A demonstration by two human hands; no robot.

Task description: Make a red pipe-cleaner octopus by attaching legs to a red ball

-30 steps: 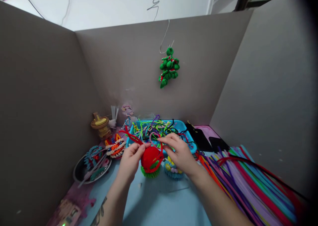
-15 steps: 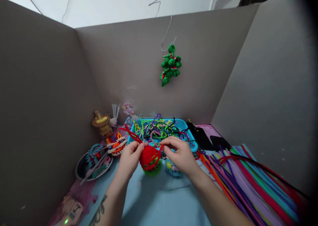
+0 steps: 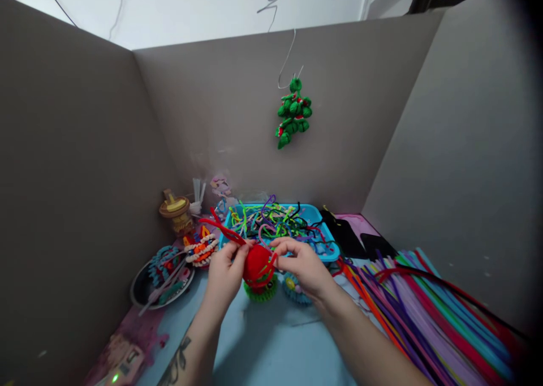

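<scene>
Between my two hands is a rounded red piece (image 3: pixel 257 262) that looks made of pipe cleaners. My left hand (image 3: pixel 229 267) pinches it at its left side, with long red pipe cleaner ends (image 3: pixel 223 227) sticking out up and to the left. On the other side, the fingers of my right hand (image 3: pixel 302 264) are closed on a thin red pipe cleaner strand (image 3: pixel 272 261) coming off the piece. Just below sits a green fuzzy figure (image 3: pixel 261 292) with a dark eye, partly covered by the red piece. A blue fuzzy piece with a yellow centre (image 3: pixel 294 290) lies beside it, partly behind my right hand.
A blue tray (image 3: pixel 333 253) of pipe cleaner scraps stands behind my hands. Long coloured pipe cleaners (image 3: pixel 432 312) lie at right. At left are a metal bowl (image 3: pixel 138 295), a wooden pot (image 3: pixel 177 213) and an orange-white craft (image 3: pixel 201 250). A green ornament (image 3: pixel 293 114) hangs on the grey partition (image 3: pixel 212 108).
My right hand has drawn slightly closer to the red piece with the strand. The red piece has turned a little and now covers the green figure's left eye. The view shifted slightly.
</scene>
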